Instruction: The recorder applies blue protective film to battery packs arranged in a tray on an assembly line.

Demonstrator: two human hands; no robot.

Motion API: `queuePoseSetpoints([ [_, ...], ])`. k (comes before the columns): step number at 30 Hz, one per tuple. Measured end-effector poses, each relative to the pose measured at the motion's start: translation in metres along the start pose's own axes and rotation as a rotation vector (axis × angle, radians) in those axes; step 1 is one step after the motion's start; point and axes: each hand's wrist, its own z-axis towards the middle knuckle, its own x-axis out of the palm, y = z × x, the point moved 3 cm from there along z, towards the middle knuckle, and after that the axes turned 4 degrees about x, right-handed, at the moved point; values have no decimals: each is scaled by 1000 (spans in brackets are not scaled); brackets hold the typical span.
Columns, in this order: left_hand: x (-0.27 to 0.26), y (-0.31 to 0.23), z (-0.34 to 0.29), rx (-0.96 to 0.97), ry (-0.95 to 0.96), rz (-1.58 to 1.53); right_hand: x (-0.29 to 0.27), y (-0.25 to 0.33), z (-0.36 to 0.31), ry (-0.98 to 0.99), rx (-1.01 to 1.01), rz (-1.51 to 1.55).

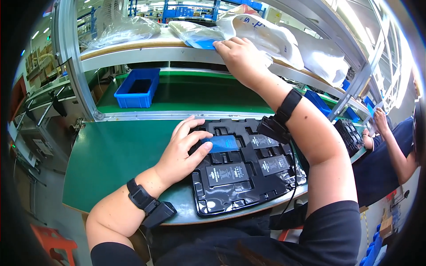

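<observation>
My left hand [179,148] lies over the left side of a black moulded tray [222,204]. Its fingers are spread, with the thumb and index finger touching a flat blue rectangular piece [223,143] in one tray pocket. Flat black batteries with pale print sit in other pockets: one front left [226,174], one front right [273,164] and one back right [263,141]. My right hand [242,57] reaches up to the shelf, its fingertips closed at the edge of a blue film sheet [202,44]; its thumb is hidden.
A metal-edged shelf [146,54] holds clear plastic bags [128,32] and a white bag [262,35]. A blue bin [135,99] stands beneath, behind the green bench top [120,155]. At right, a co-worker's arm [390,137] is near another black tray [348,135]. A red stool [53,241] stands lower left.
</observation>
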Motion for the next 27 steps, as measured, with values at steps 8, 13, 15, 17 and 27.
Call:
queuePoseSetpoints([
  [8, 0, 0, -1, -6, 4, 10, 10, -2, 20, -90, 52, 36],
  [13, 1, -1, -1, -2, -2, 3, 27, 2, 23, -75, 65, 78],
  [15, 0, 0, -2, -6, -6, -5, 26, 0, 24, -56, 74, 96],
  [17, 2, 0, 0, -1, -11, -6, 23, -4, 23, -27, 85, 101],
  [27, -3, -1, -1, 21, -29, 14, 9, -1, 16, -177, 206, 339],
])
